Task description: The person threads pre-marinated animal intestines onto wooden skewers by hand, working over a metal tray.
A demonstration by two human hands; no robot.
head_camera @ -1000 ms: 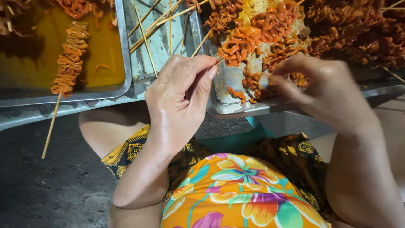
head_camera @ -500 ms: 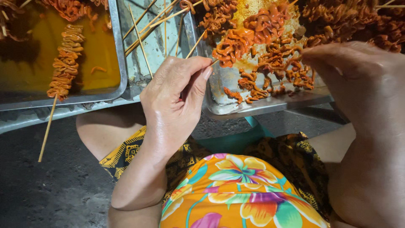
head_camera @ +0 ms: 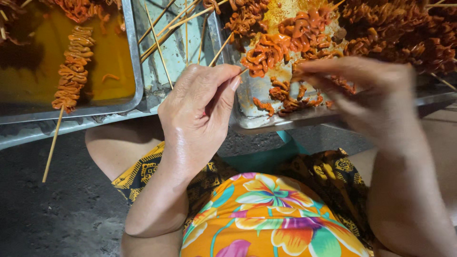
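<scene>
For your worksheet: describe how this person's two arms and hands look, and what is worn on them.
Both forearms are bare, with no sleeves, gloves, watch or bracelets in view. The left hand has short, unpainted nails, and its back shines slightly. The right hand is blurred, so its nails and any rings cannot be made out.

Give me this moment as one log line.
left hand: pinches bamboo skewer | right hand: blurred, over marinated meat pieces in metal tray | loaded skewer lies in left sauce tray
</scene>
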